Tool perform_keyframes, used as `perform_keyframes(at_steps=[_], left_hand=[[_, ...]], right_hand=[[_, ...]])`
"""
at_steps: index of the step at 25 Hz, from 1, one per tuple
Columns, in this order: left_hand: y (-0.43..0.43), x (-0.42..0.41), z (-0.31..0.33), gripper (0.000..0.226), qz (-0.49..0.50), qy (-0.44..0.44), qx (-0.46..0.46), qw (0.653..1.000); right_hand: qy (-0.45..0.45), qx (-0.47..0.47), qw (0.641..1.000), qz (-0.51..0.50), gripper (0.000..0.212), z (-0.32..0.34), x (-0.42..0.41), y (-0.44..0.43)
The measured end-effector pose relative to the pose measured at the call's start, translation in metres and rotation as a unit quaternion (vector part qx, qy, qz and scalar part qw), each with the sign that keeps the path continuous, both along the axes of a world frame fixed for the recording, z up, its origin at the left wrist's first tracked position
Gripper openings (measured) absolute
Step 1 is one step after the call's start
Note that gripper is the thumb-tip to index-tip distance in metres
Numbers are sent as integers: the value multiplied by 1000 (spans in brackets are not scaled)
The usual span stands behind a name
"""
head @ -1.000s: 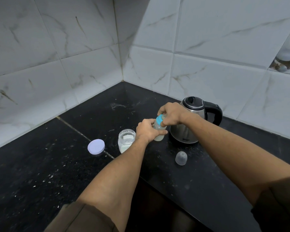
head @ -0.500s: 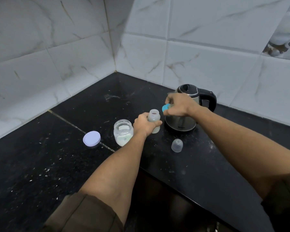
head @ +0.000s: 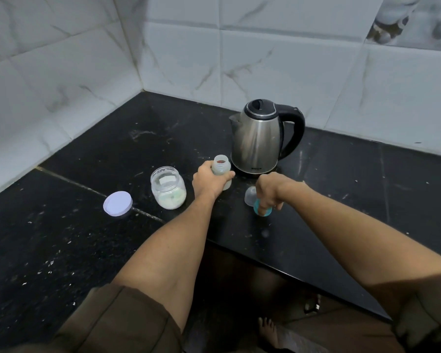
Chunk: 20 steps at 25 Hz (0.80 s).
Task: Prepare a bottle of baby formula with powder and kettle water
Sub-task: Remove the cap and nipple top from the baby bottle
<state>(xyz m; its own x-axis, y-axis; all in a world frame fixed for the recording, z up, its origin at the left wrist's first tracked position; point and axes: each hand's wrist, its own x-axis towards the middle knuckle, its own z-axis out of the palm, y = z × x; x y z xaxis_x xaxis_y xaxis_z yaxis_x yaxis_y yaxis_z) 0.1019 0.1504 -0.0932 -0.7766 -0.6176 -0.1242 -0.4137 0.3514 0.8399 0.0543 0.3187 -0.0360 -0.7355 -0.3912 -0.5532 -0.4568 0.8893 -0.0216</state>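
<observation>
A small clear baby bottle (head: 222,167) stands upright and uncapped on the black counter (head: 87,240), just in front of the steel kettle (head: 259,138). My left hand (head: 209,180) is wrapped around the bottle's body. My right hand (head: 269,189) holds the blue teat ring (head: 261,208) down at the counter, to the right of the bottle. The clear dome cap (head: 250,196) stands right beside that hand. An open glass jar of white powder (head: 168,187) sits left of the bottle, with its pale lilac lid (head: 117,203) lying flat further left.
White marble-look tiles form the walls, which meet in a corner behind the counter. The counter's front edge runs diagonally below my right forearm, with dark floor and a bare foot (head: 269,329) beneath. The kettle's black handle (head: 294,131) points right.
My right hand unscrewed the blue teat ring from the bottle and carried it down and right to the counter by the dome cap. My left hand kept hold of the bottle.
</observation>
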Motion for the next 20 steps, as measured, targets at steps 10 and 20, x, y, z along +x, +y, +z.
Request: perform_keyframes(at_steps=[10,20], left_hand=[[-4,2,-17,57,9,-12,2,1000],[-11,8,-23,64,-2,-22,19,1000]], right_hand=[[43,-29,999,-6,39,-30,3,-4],[4,-2,1000,-6,62,-31,9,-9]])
